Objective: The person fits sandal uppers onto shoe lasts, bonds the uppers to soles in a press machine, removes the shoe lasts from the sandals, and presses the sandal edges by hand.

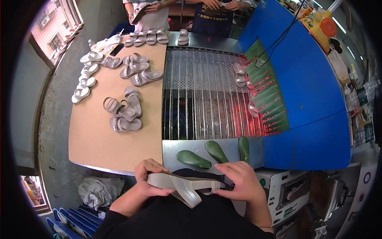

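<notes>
At the bottom centre of the frame a pale grey sandal (187, 193) hung between two bare hands, lying crosswise in front of the dark clothing. The left hand (153, 179) was closed around one end of the sole, fingers over the top and thumb along the near side, a grip that seemed meant to steady the whole shoe. The right hand (242, 181) held the other end more loosely, thumb against the narrow strap and fingers arched over the far side, perhaps so as to manage the strap without crushing it.

Just beyond them, three green shoe forms (193, 158) rested on the metal ledge (171, 147), probably put there for easy reach. The mesh conveyor (199, 67) in the upper centre carried a few sandals near the slit green curtain (264, 87), where red light glowed. On the tan tabletop (99, 147) at left, grey sandals (137, 77) stood in loose clusters, while white sandals (81, 95) lined its left edge, apparently kept apart by colour. At the top of the frame, two other people (149, 20) were handling dark pieces, too small to make out
</notes>
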Demonstrator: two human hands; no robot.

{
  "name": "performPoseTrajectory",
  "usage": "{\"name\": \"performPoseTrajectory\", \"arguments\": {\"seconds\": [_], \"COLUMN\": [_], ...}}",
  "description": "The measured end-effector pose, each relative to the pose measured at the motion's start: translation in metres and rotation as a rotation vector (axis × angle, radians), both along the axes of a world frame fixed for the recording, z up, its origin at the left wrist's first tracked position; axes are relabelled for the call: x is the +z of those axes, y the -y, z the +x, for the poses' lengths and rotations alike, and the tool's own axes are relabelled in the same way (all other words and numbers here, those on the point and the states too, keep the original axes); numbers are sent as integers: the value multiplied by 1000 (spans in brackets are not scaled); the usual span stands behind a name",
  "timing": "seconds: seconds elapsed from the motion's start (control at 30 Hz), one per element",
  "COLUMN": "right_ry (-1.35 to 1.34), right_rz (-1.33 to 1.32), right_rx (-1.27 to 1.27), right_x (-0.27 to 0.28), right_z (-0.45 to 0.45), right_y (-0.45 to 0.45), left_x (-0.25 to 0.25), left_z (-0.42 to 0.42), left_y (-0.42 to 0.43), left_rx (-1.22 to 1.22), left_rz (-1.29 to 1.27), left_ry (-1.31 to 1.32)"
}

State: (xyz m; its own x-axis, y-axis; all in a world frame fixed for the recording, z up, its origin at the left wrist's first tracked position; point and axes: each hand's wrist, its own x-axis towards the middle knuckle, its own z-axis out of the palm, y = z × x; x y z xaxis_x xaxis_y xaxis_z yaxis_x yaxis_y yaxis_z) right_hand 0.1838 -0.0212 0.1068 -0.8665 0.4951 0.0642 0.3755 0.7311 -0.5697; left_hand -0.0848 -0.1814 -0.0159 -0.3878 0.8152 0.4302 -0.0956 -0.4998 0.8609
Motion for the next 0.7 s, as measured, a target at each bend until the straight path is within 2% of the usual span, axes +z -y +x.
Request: {"name": "performPoseTrajectory", "arguments": {"seconds": [0.1,0.3,0.37,0.5,0.57,0.63,0.67,0.7], "right_ry": [-29,-181,-143,-106,-60,-117,-179,-249], "right_rz": [-28,144,221,313,266,246,250,242], "right_rx": [37,-63,-35,20,16,24,-10,-30], "right_x": [-15,-27,-34,-46,-46,-34,-8,24], "right_z": [4,-10,-8,-12,-15,-24,-30,-33], "right_y": [7,25,32,31,21,7,3,1], "left_x": [-1,1,5,0,-10,-30,-36,-38], "left_z": [-1,1,3,-4,-4,-6,-7,-6], "left_y": [0,1,2,0,-2,-3,-5,-7], "left_rx": [-6,2,28,98,77,99,138,142], "left_rz": [-23,-107,-163,-433,-471,-490,-514,-561], "left_ry": [15,33,58,-8,87,176,184,314]}}
